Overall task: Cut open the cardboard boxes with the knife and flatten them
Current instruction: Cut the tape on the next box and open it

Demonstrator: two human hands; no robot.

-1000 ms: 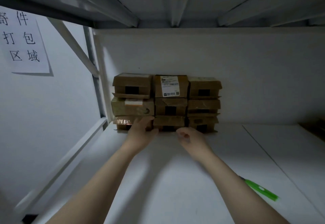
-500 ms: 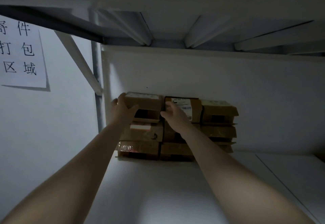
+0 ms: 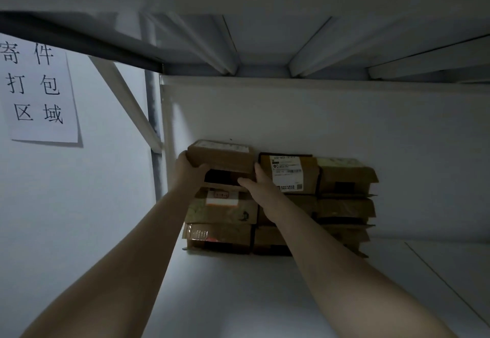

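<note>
Several small brown cardboard boxes are stacked in three columns against the back wall of a white shelf. The top-left box [image 3: 222, 156] is raised a little off the box below it and held from both sides. My left hand [image 3: 187, 172] grips its left end, fingers curled round the corner. My right hand [image 3: 261, 187] grips its right end and lower front edge. A box with a white shipping label [image 3: 287, 176] stands beside it. The knife is out of view.
The white shelf surface [image 3: 238, 298] stretches toward me below the stack. A shelf board with ribs [image 3: 265, 53] hangs low overhead. A paper sign with characters [image 3: 37, 88] is stuck on the left wall beside a diagonal brace [image 3: 124, 104].
Both hands rose from the bottom row of boxes to the top-left box and took hold of it. The view tilted up, so the green knife on the shelf left the frame.
</note>
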